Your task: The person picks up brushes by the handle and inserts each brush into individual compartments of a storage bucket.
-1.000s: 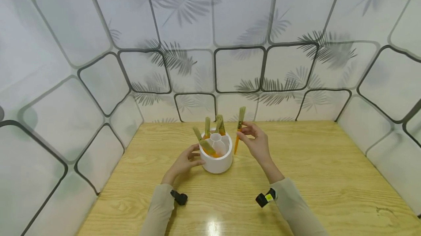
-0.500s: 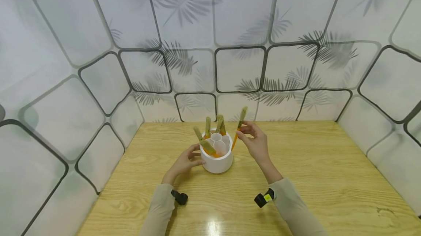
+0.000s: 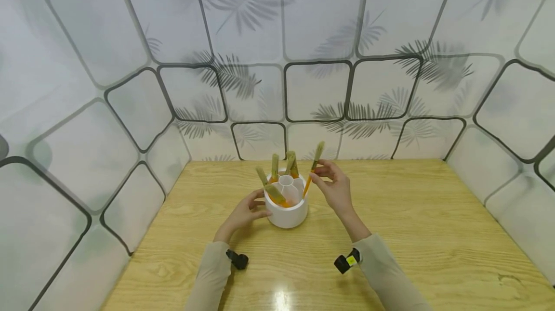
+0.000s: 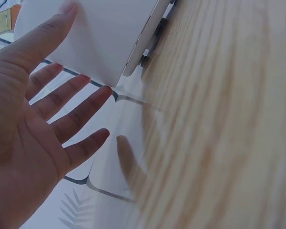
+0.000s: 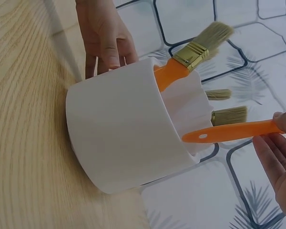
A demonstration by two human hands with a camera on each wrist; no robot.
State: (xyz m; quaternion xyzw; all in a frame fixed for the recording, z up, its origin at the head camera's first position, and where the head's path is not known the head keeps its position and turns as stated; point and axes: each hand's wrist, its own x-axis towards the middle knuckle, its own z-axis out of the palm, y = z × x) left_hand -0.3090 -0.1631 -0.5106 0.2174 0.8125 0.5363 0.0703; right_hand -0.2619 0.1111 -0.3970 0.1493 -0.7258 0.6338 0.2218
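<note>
Hidden: lower handles of the stored brushes (image 3: 275, 168), sunk inside the holder.
Brush (image 5: 233, 131): orange handle, pale bristles, pinched by the right hand (image 3: 335, 188), its tip at the rim.
Holder (image 3: 286, 212): white, round, on the surface (image 3: 412, 234).
Left hand (image 3: 244, 213): fingers straight, flat against the holder's wall.

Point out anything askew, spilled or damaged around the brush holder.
Nothing spilled or damaged. The white holder stands upright, steadied by the left hand. The brushes in it lean at different angles. The right hand pinches one brush tilted, handle end at the rim, not yet in.
</note>
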